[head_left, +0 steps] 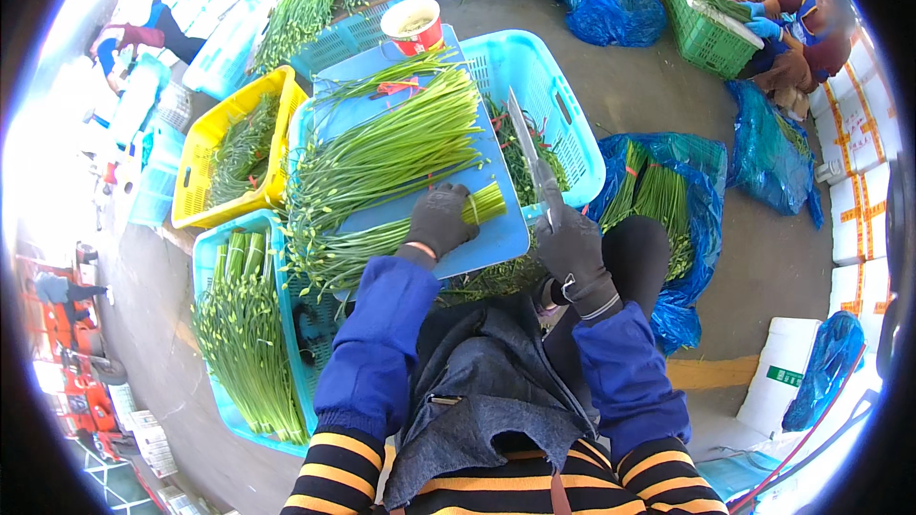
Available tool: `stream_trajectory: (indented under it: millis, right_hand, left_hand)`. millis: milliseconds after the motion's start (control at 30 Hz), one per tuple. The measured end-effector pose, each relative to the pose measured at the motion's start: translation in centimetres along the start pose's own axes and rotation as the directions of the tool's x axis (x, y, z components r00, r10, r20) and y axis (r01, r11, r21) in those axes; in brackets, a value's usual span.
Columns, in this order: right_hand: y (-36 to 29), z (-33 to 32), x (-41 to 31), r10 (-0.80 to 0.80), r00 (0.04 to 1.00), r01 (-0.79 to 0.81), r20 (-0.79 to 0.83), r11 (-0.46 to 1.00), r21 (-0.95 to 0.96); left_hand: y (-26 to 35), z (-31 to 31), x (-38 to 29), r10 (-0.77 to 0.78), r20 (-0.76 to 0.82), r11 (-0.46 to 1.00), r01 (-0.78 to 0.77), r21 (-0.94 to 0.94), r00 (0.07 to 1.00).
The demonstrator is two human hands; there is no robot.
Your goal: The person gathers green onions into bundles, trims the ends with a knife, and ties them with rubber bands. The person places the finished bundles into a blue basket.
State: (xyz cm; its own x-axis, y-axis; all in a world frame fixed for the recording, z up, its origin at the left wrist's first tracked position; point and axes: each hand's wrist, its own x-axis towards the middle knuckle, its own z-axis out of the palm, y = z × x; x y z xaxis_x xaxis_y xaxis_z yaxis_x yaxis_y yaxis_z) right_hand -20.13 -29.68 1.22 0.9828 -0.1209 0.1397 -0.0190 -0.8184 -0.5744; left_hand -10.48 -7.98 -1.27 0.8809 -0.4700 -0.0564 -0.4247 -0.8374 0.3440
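Note:
My left hand [442, 220], in a dark glove, is closed around a bundle of flowering chives [489, 205], whose cut ends carry a pale tie. The bundle lies on a blue cutting board [492, 237], its budded tips to the left. In my right hand [570, 239], also gloved, a knife [524, 130] points away from me, blade beside the board's right edge. A larger loose pile of flowering chives [401, 134] covers the middle of the board. At its far end are a few stems with red ties [398, 86] and a red-and-white paper tub [413, 25].
The board rests across a light-blue crate [572, 121] holding trimmings. On the left stand a yellow crate [187, 182] and a blue crate [215, 400] with tied bundles [250, 343]. A blue plastic bag [705, 186] of bundles lies right. A co-worker [809, 36] sits by a green crate [698, 39].

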Motion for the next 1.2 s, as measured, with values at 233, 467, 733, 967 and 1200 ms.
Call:
stream_trajectory:
  millis: [233, 467, 733, 967, 1200]
  right_hand:
    - [0.1, -1.2, -4.9, -0.198, 0.979, 0.204, 0.048, 0.956, -0.210]
    - [-0.9, 0.7, -10.2, -0.214, 0.967, 0.238, 0.140, 0.952, -0.192]
    - [-0.7, 5.0, -6.6, -0.207, 0.955, 0.243, 0.211, 0.957, -0.158]
    - [-5.3, 0.3, -2.2, -0.468, 0.846, 0.319, 0.254, 0.828, 0.461]
    - [-18.1, -0.9, -0.4, -0.732, 0.658, 0.518, -0.177, 0.269, 0.812]
  left_hand:
    - [-0.1, -10.2, -5.1, 0.028, 0.023, 0.882, -0.014, -0.471, 0.999]
    - [-1.8, -13.8, -8.4, -0.057, 0.050, 0.768, 0.076, -0.636, 0.997]
    - [-0.6, -15.1, -10.1, -0.117, 0.043, 0.736, 0.116, -0.667, 0.992]
    - [2.4, -19.9, -14.4, -0.303, -0.336, 0.836, 0.080, -0.543, 0.892]
    - [8.7, -24.0, -17.8, -0.260, -0.746, 0.749, -0.359, -0.557, 0.614]
